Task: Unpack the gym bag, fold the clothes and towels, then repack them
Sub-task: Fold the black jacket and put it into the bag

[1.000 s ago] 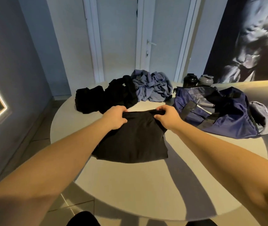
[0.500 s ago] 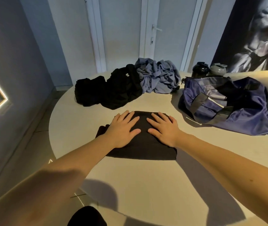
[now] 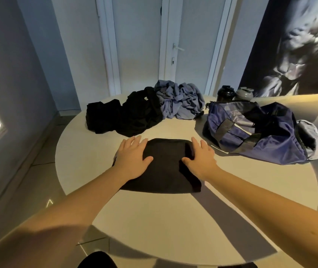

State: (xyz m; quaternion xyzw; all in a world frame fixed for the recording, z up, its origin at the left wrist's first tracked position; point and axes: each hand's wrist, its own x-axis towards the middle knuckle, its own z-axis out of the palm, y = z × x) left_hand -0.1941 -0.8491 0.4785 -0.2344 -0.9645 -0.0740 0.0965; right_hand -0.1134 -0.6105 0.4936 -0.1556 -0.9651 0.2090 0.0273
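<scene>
Folding is the step we judge to be in hand. From the head camera we see a black garment (image 3: 166, 167) lying flat near the middle of the round counter (image 3: 154, 219), already brought down to a compact, roughly rectangular shape. Our left hand (image 3: 133, 159) rests on its nine o'clock edge with the fingers straight and spread, partly on the cloth and partly on the counter. Our right hand (image 3: 200, 159) lies flat on its three o'clock side, fingers likewise extended. Neither hand grasps anything. Both are released and pressing, which reads to us as smoothing the fold.

At eleven o'clock from the garment sits a crumpled black heap (image 3: 127, 117), touching a blue-grey heap (image 3: 179, 101) at twelve o'clock; both look unfolded. The gym bag (image 3: 260, 136) slumps at two o'clock, near the garment but apart from it. A dark bottle (image 3: 225, 92) and a grey bottle (image 3: 244, 93) stand behind it.

Repacking has not yet begun. The next move, we think, is either one more fold, which calls for pinching an edge and carrying it across squarely, or sliding the piece aside and drawing the next item from the heaps without dragging its neighbours along.
</scene>
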